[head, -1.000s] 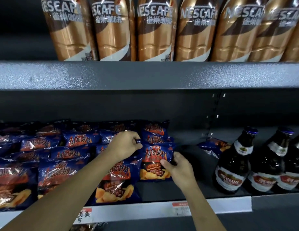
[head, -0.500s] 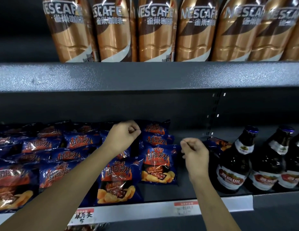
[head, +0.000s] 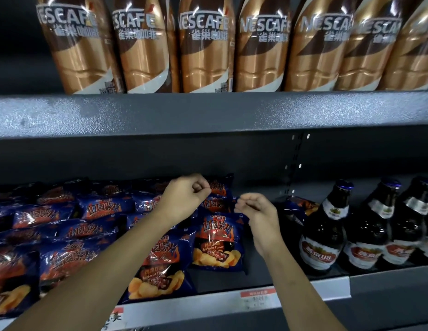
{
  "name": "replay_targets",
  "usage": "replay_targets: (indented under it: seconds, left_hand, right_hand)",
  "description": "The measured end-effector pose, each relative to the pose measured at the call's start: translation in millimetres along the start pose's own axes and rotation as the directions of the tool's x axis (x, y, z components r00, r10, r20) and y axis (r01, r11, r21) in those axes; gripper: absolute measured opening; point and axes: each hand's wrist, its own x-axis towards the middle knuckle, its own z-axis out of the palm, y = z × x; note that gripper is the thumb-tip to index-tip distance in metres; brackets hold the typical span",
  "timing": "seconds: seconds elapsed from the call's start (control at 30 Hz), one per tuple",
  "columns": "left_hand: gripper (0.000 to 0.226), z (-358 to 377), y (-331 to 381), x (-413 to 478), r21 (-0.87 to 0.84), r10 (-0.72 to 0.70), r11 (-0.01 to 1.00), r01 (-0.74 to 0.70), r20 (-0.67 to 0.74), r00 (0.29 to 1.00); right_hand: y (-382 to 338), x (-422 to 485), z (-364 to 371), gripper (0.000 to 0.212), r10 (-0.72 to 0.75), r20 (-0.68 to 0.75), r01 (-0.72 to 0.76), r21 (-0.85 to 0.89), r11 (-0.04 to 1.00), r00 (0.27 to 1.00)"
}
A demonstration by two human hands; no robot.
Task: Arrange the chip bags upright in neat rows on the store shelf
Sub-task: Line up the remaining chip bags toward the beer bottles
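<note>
Blue barbecue chip bags (head: 64, 230) fill the left half of the lower shelf (head: 332, 286) in overlapping rows, leaning back. Two stand at the front: one bag (head: 158, 273) by the shelf lip and one bag (head: 217, 242) to its right. My left hand (head: 184, 199) is a closed fist above the rear bags, with nothing visible in it. My right hand (head: 256, 213) has its fingers curled shut just above the top right corner of the right front bag. A lone chip bag (head: 301, 206) lies further right, behind the bottles.
Dark beer bottles (head: 327, 230) stand on the right of the same shelf, close to my right hand. Nescafé bottles (head: 203, 44) line the upper shelf (head: 208, 111). A price strip (head: 256, 299) runs along the shelf front.
My right hand let go of the right front bag's lower side, rose, and came in to its top corner. My left hand lifted off the bags and closed into a fist.
</note>
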Motion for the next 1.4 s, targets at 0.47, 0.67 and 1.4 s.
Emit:
replay_targets:
  seconds: [0.47, 0.67, 1.4]
  left_hand:
    - [0.005, 62, 45, 38, -0.141, -0.029, 0.989, 0.054, 0.174, 0.984]
    - [0.017, 135, 77, 74, -0.067, -0.028, 0.996, 0.059, 0.387, 0.922]
    - [0.037, 116, 109, 85, 0.278, 0.068, 0.949, -0.149, 0.282, 0.957]
  right_hand:
    - [-25, -15, -27, 0.016, -0.141, -0.311, 0.188, 0.127, 0.974, 0.94]
    - [-25, -44, -46, 0.016, -0.118, -0.269, 0.148, 0.091, 0.985, 0.956]
    - [-16, -60, -36, 0.012, 0.051, -0.175, -0.041, 0.061, 0.997, 0.983]
